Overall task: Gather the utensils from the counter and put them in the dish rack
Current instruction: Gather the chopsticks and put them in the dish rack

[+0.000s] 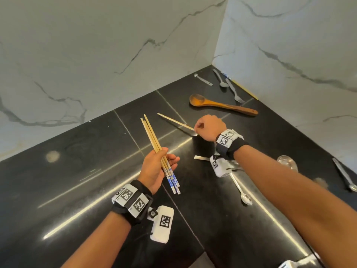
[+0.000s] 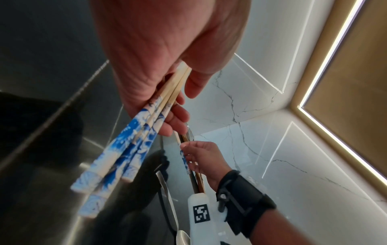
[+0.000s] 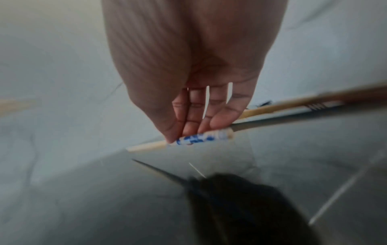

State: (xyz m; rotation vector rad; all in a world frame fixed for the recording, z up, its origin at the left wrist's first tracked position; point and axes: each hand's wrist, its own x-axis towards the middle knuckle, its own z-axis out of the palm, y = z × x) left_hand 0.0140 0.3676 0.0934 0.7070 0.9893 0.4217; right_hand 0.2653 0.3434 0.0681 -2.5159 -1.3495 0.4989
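Observation:
My left hand grips a bundle of three bamboo chopsticks with blue-and-white ends, tips pointing away; the same bundle fills the left wrist view. Farther right, my right hand pinches the patterned end of a single chopstick just above the black counter. In the right wrist view its fingertips hold that chopstick by the blue part. No dish rack is in view.
A wooden spoon lies beyond my right hand. In the corner lie a small measuring spoon, a metal spoon, a fork and another chopstick. Metal spoons and a glass lie near my right forearm.

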